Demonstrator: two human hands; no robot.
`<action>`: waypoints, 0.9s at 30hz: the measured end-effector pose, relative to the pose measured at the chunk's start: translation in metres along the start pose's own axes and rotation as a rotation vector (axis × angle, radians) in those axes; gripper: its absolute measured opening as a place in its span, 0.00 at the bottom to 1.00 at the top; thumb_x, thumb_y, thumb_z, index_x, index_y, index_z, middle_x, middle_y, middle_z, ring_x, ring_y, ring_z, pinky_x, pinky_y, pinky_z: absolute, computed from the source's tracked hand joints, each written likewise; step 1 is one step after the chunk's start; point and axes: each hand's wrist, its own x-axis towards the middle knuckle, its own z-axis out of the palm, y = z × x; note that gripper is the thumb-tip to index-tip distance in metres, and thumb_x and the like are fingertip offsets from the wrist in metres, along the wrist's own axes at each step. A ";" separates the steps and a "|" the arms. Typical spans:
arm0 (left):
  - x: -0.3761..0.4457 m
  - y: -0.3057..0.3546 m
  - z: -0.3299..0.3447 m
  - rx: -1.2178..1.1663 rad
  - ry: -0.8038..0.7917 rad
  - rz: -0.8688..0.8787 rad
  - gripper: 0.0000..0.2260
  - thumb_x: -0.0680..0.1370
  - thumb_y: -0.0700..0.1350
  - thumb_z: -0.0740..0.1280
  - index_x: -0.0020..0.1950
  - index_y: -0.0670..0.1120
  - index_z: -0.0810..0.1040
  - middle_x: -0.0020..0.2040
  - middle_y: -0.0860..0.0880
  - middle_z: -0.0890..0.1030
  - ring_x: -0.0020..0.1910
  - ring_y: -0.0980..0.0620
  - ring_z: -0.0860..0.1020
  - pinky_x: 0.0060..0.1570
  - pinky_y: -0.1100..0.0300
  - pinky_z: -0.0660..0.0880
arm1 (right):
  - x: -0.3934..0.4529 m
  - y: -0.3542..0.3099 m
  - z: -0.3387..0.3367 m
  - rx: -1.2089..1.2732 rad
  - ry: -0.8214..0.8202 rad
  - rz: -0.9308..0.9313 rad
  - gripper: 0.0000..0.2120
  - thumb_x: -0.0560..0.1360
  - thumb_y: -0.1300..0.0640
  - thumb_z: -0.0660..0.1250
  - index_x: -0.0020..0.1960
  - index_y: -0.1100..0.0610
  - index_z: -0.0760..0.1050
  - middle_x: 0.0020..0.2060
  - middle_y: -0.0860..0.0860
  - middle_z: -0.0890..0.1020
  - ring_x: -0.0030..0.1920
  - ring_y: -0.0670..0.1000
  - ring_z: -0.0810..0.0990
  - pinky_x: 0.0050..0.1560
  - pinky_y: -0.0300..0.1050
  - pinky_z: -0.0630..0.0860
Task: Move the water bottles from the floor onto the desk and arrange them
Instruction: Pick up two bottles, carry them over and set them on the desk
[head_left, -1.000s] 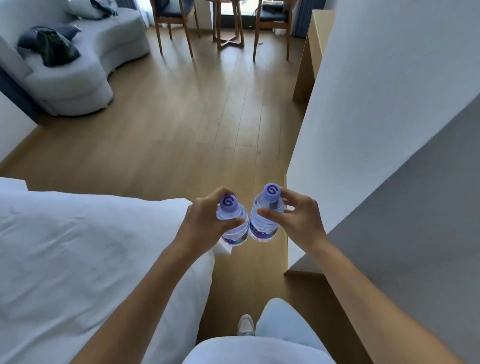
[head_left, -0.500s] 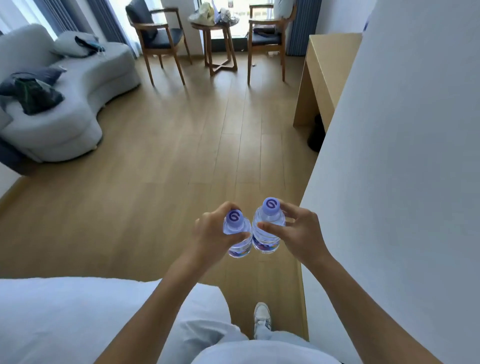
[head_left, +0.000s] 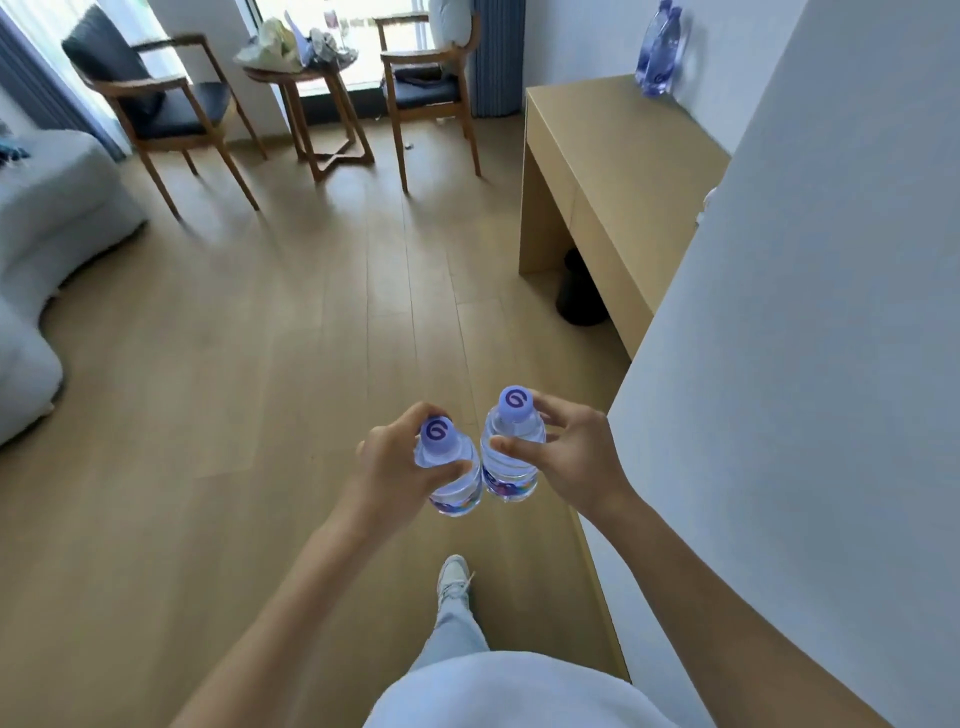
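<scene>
Bottles (head_left: 506, 452) side by side — one per hand (head_left: 387, 467)

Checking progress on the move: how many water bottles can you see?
4: one in the left hand, one in the right hand, two together at the desk's far end by the wall. Others may be out of view.

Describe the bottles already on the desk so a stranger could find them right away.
Find the light wooden desk along the right-hand wall. At its far end, against the wall, stand the bottles on the desk. Unlike the two hand-held bottles, nobody holds them.
</scene>
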 end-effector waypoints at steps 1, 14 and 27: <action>0.023 -0.003 -0.005 0.007 -0.020 0.022 0.17 0.60 0.55 0.73 0.46 0.59 0.73 0.39 0.57 0.81 0.40 0.49 0.80 0.44 0.48 0.79 | 0.019 0.002 0.004 -0.005 0.023 0.002 0.19 0.66 0.55 0.79 0.57 0.53 0.81 0.42 0.34 0.83 0.46 0.37 0.82 0.45 0.30 0.77; 0.306 0.004 -0.038 0.026 -0.205 0.202 0.16 0.60 0.59 0.71 0.45 0.61 0.73 0.41 0.61 0.80 0.40 0.55 0.80 0.42 0.52 0.80 | 0.249 0.017 0.002 -0.029 0.252 0.088 0.17 0.66 0.51 0.79 0.48 0.35 0.78 0.45 0.35 0.84 0.47 0.38 0.82 0.46 0.33 0.78; 0.575 0.067 0.012 -0.022 -0.313 0.234 0.15 0.62 0.55 0.73 0.45 0.58 0.74 0.39 0.60 0.80 0.40 0.53 0.79 0.41 0.52 0.79 | 0.480 0.058 -0.090 -0.061 0.396 0.138 0.16 0.65 0.50 0.79 0.45 0.33 0.79 0.43 0.38 0.85 0.44 0.42 0.84 0.48 0.42 0.81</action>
